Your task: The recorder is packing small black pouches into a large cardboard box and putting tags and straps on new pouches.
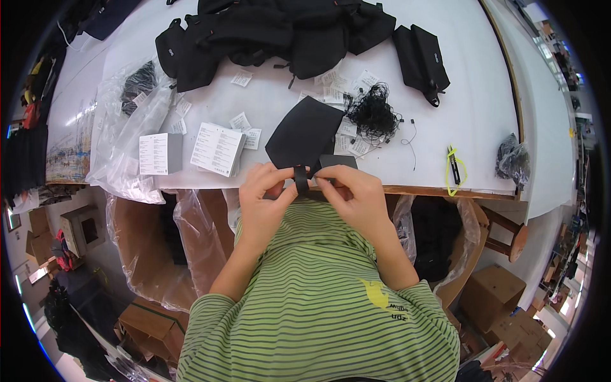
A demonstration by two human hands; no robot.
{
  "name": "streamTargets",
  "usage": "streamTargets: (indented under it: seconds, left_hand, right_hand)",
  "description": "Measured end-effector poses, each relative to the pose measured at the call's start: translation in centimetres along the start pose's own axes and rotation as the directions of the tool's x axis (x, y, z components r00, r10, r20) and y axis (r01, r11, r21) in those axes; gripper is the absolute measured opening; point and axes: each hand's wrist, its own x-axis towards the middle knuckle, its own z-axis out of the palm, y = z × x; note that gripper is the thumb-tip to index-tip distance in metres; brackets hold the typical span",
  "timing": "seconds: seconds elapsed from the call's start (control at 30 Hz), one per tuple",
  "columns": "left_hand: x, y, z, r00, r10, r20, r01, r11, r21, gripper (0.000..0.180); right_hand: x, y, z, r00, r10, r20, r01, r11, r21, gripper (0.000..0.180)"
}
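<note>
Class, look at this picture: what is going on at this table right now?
A person in a green striped shirt holds a flat black fabric pouch at the near edge of a white table. The left hand and right hand both pinch its black strap. Behind lie a pile of black bags, a tangle of black strings, scattered white tags and two stacks of white cards.
</note>
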Motion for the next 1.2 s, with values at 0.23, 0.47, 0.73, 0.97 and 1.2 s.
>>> streamTargets:
  seconds: [0.23, 0.47, 0.73, 0.97, 1.2]
  left_hand:
    - [-0.3, 0.4, 0.4, 0.999, -0.036, -0.025, 0.032, 0.989, -0.146, 0.018]
    - [-0.4, -0.1, 0.0, 1.000, 0.007, 0.012, -0.005, 0.989, -0.150, 0.013]
    - [-0.9, -0.5, -0.9, 0.988, -0.068, -0.136, 0.019, 0.943, -0.333, 0.007]
    - [-0.7, -0.3, -1.7, 0.979, -0.085, -0.187, -0.017, 0.874, -0.486, 0.007]
    - [-0.8, 0.6, -1.8, 0.994, -0.044, -0.096, -0.027, 0.772, -0.635, 0.009]
  right_hand:
    - [0.1, -0.4, 0.7, 0.998, -0.008, 0.070, 0.005, 0.999, 0.037, 0.013]
    - [-0.4, -0.6, 1.3, 0.986, 0.149, 0.070, -0.163, 0.947, 0.276, 0.011]
    - [-0.6, -0.8, 1.4, 0.971, 0.209, 0.119, -0.238, 0.910, 0.339, 0.014]
    - [-0.9, 0.2, 0.0, 0.960, 0.204, 0.190, -0.278, 0.740, 0.612, 0.012]
    - [-1.1, -0.4, -1.6, 0.969, 0.152, 0.193, -0.246, 0.569, 0.785, 0.011]
